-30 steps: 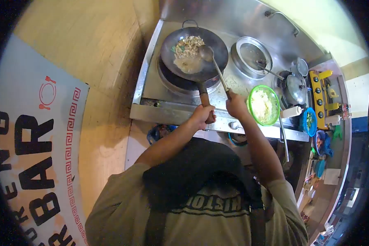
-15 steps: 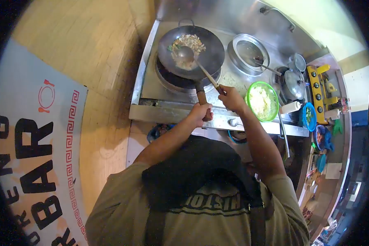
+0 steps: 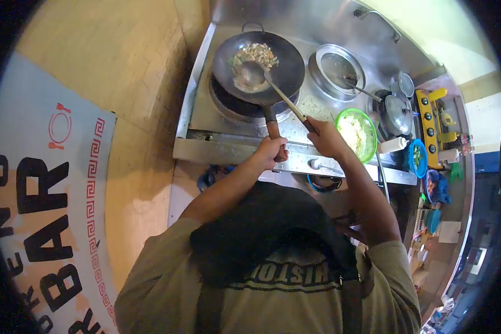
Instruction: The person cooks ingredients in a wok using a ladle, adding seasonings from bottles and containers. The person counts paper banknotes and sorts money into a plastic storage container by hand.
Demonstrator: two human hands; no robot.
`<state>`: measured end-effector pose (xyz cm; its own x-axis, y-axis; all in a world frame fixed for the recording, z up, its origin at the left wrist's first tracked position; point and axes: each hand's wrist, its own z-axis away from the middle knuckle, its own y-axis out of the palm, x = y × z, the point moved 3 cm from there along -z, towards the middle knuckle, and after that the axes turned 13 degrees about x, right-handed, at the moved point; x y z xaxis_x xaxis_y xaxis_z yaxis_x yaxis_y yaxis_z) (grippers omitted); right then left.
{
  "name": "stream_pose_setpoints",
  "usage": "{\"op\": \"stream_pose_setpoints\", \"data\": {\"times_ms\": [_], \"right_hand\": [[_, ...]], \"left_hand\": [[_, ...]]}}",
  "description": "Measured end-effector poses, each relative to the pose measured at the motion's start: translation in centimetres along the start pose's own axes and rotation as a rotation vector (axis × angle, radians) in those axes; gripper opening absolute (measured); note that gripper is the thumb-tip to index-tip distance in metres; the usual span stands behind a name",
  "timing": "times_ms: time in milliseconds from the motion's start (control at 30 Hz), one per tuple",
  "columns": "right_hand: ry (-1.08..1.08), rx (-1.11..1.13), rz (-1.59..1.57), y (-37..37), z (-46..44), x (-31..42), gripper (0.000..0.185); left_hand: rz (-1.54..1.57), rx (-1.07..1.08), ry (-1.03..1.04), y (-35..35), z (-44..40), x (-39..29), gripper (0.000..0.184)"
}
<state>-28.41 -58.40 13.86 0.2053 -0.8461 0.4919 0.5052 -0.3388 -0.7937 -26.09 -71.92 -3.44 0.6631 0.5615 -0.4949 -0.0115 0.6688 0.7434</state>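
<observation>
A dark wok (image 3: 286, 67) sits over the left burner of the steel stove, with chopped pale food (image 3: 257, 54) and some liquid inside. My left hand (image 3: 271, 151) is wrapped round the wok's wooden handle (image 3: 274, 132). In my right hand (image 3: 325, 137) is the long handle of a ladle (image 3: 251, 74), gripped near its end. The ladle's bowl rests down in the food and hides part of it. Just beyond my right hand stands a green basket (image 3: 371, 120) of pale shredded vegetable.
Right of the wok is a round metal pot (image 3: 315, 71) with a utensil in it. Farther right are a lidded pot (image 3: 396, 114), a white squeeze bottle (image 3: 393, 145), a blue basket (image 3: 425, 162) and a yellow burner unit (image 3: 430, 129). A printed banner (image 3: 67, 195) hangs at left.
My right hand has moved right and slightly down, drawing the ladle handle along. The ladle's bowl stays in the wok, and my left hand keeps its hold.
</observation>
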Motion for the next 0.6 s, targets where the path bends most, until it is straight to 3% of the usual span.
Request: {"op": "stream_pose_setpoints", "data": {"times_ms": [133, 167, 300, 433, 600], "right_hand": [[0.191, 0.099, 0.277, 1.4, 0.3, -0.5, 0.055], [0.182, 0.005, 0.340, 2.3, -0.5, -1.8, 0.058], [0.164, -0.043, 0.240, 3.7, -5.6, -1.5, 0.054], [0.139, 0.093, 0.391, 2.8, -3.0, 0.4, 0.058], [0.244, 0.057, 0.426, 3.0, -2.7, -1.6, 0.060]], "left_hand": [[0.015, -0.001, -0.020, 0.4, 0.4, -0.3, 0.017], [0.003, -0.014, -0.009, 0.3, 0.3, -0.3, 0.017], [0.009, 0.010, -0.002, 0.0, 0.0, -0.1, 0.014], [0.000, -0.023, -0.051, -0.1, -0.1, 0.0, 0.013], [0.004, 0.039, -0.032, -0.7, -0.4, 0.2, 0.017]]}}
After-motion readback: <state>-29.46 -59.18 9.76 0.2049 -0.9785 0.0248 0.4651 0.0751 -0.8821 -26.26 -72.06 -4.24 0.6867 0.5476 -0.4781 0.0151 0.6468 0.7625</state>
